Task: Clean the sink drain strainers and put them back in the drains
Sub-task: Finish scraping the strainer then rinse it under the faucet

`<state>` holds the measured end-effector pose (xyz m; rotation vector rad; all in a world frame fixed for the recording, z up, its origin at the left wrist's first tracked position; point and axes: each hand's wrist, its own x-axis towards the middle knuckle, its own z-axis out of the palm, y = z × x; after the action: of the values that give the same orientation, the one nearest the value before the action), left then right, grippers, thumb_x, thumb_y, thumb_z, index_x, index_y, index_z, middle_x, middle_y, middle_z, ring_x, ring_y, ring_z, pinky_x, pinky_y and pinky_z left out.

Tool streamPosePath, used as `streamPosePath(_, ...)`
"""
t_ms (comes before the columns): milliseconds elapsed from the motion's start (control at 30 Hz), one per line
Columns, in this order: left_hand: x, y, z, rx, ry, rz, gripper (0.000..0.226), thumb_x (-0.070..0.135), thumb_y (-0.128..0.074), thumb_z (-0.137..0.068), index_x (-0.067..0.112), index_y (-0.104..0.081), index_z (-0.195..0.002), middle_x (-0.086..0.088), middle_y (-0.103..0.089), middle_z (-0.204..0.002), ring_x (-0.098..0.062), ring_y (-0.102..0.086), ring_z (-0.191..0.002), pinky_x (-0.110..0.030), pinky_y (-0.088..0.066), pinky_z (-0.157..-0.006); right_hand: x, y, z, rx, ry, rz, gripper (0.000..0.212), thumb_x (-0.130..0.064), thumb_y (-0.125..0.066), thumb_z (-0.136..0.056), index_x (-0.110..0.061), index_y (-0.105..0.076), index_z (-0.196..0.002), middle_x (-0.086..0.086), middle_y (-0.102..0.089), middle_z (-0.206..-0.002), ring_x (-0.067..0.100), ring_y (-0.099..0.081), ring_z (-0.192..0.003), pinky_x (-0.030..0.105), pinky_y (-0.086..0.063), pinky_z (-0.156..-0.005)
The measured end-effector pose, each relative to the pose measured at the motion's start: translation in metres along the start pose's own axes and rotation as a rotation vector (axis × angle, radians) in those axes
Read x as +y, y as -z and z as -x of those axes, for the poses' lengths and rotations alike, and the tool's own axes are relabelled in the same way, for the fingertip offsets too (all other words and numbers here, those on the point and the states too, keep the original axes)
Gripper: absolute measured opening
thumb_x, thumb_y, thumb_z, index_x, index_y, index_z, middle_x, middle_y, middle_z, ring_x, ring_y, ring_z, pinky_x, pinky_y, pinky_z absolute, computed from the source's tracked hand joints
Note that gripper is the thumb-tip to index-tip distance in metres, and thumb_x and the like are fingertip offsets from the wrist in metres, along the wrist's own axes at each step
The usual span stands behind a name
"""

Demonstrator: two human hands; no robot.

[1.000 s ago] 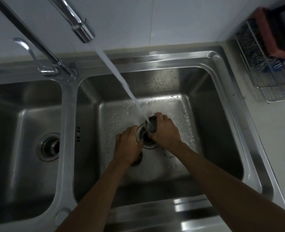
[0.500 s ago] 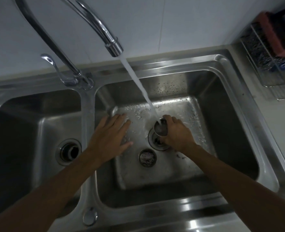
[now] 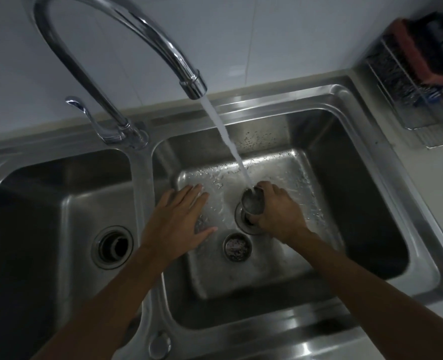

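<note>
Right hand (image 3: 280,214) is gripping one strainer (image 3: 253,202), fingers curled round it, rinsing it under the stream (image 3: 228,146) from the tap (image 3: 191,84), just above the right drain (image 3: 242,226). Left hand (image 3: 178,219) is hovering nearby, fingers straight and spread, holding nothing. Second strainer (image 3: 237,246) is sitting on the basin floor just beside that drain, bits of debris showing inside. Left drain (image 3: 112,246) is standing open. Judging: first rinse under way; second wash and both refits not yet done.
</note>
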<state>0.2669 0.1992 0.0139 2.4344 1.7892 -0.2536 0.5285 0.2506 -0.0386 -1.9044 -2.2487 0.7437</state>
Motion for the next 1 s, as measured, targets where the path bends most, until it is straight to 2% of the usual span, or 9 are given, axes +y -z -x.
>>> streamPosePath(233,-0.002,-0.003,-0.002,0.013,0.003,0.014,0.088,0.081,-0.036,-0.093,0.021,-0.039,-0.156,-0.003,-0.038,-0.164,-0.021,-0.035,-0.151,-0.048,-0.030,-0.120,-0.004,0.010,0.001,0.074,-0.085,-0.050,0.077,-0.046,-0.084,-0.073,-0.022,-0.044,-0.135,0.005,-0.060,-0.128,0.027,-0.057,-0.115,0.045,-0.056,-0.088)
streamPosePath(333,-0.001,-0.001,-0.002,0.019,-0.001,0.012,0.087,0.081,-0.036,-0.093,0.021,-0.041,-0.155,-0.003,-0.039,-0.164,-0.020,-0.036,-0.150,-0.048,-0.031,-0.119,-0.013,-0.002,0.007,0.056,-0.143,-0.192,0.073,-0.044,-0.084,-0.072,-0.023,-0.050,-0.133,-0.003,-0.062,-0.116,0.018,-0.058,-0.105,0.032,-0.051,-0.081)
streamPosePath(400,-0.001,0.000,-0.001,0.025,0.000,0.015,0.087,0.081,-0.036,-0.092,0.021,-0.041,-0.155,-0.003,-0.040,-0.163,-0.020,-0.037,-0.150,-0.047,-0.031,-0.119,-0.015,-0.006,0.011,0.002,-0.429,-0.597,0.064,-0.045,-0.084,-0.075,-0.016,-0.059,-0.127,-0.005,-0.068,-0.107,0.013,-0.063,-0.094,0.024,-0.050,-0.075)
streamPosePath(467,-0.001,0.000,-0.001,0.024,0.000,0.017,0.087,0.082,-0.034,-0.092,0.022,-0.041,-0.155,-0.003,-0.040,-0.163,-0.019,-0.038,-0.149,-0.046,-0.032,-0.119,-0.016,-0.005,0.011,-0.127,-0.759,-1.270,0.058,-0.047,-0.080,-0.080,-0.007,-0.068,-0.120,0.006,-0.074,-0.105,0.015,-0.066,-0.079,0.027,-0.054,-0.068)
streamPosePath(533,-0.002,0.000,-0.002,0.028,-0.001,0.020,0.088,0.082,-0.033,-0.092,0.022,-0.042,-0.154,-0.003,-0.040,-0.163,-0.019,-0.039,-0.149,-0.046,-0.032,-0.118,-0.017,-0.003,0.011,-0.255,-0.898,-1.749,0.059,-0.051,-0.073,-0.083,-0.005,-0.070,-0.119,0.012,-0.069,-0.100,0.015,-0.060,-0.068,0.026,-0.051,-0.062)
streamPosePath(600,-0.002,0.000,-0.002,0.033,-0.002,0.033,0.087,0.082,-0.034,-0.092,0.021,-0.043,-0.153,-0.003,-0.042,-0.162,-0.019,-0.040,-0.148,-0.046,-0.033,-0.117,-0.018,-0.005,0.010,-0.307,-0.909,-1.953,0.063,-0.055,-0.067,-0.084,-0.004,-0.069,-0.121,0.013,-0.068,-0.095,0.015,-0.058,-0.068,0.025,-0.049,-0.063)
streamPosePath(833,-0.002,0.000,-0.001,0.060,-0.003,0.050,0.085,0.080,-0.038,-0.092,0.019,-0.047,-0.150,-0.005,-0.047,-0.158,-0.020,-0.045,-0.145,-0.046,-0.036,-0.113,-0.022,-0.011,0.016,-0.303,-0.871,-2.022,0.069,-0.052,-0.076,-0.071,-0.002,-0.070,-0.118,0.012,-0.068,-0.097,0.014,-0.057,-0.072,0.024,-0.047,-0.068)
streamPosePath(933,-0.002,0.000,-0.001,0.068,-0.003,0.052,0.084,0.080,-0.041,-0.091,0.018,-0.049,-0.148,-0.005,-0.049,-0.157,-0.021,-0.048,-0.143,-0.046,-0.037,-0.112,-0.021,-0.007,0.010,-0.136,-0.880,-1.995,0.060,-0.045,-0.075,-0.086,-0.001,-0.067,-0.125,0.017,-0.065,-0.108,0.019,-0.060,-0.087,0.025,-0.055,-0.066)
streamPosePath(1000,-0.003,0.000,-0.001,0.078,-0.002,0.048,0.083,0.079,-0.043,-0.091,0.018,-0.051,-0.147,-0.006,-0.050,-0.156,-0.022,-0.049,-0.142,-0.046,-0.038,-0.111,-0.020,-0.004,0.012,-0.016,-0.793,-1.777,0.053,-0.038,-0.077,-0.087,0.000,-0.066,-0.123,0.015,-0.070,-0.110,0.023,-0.065,-0.098,0.026,-0.057,-0.067)
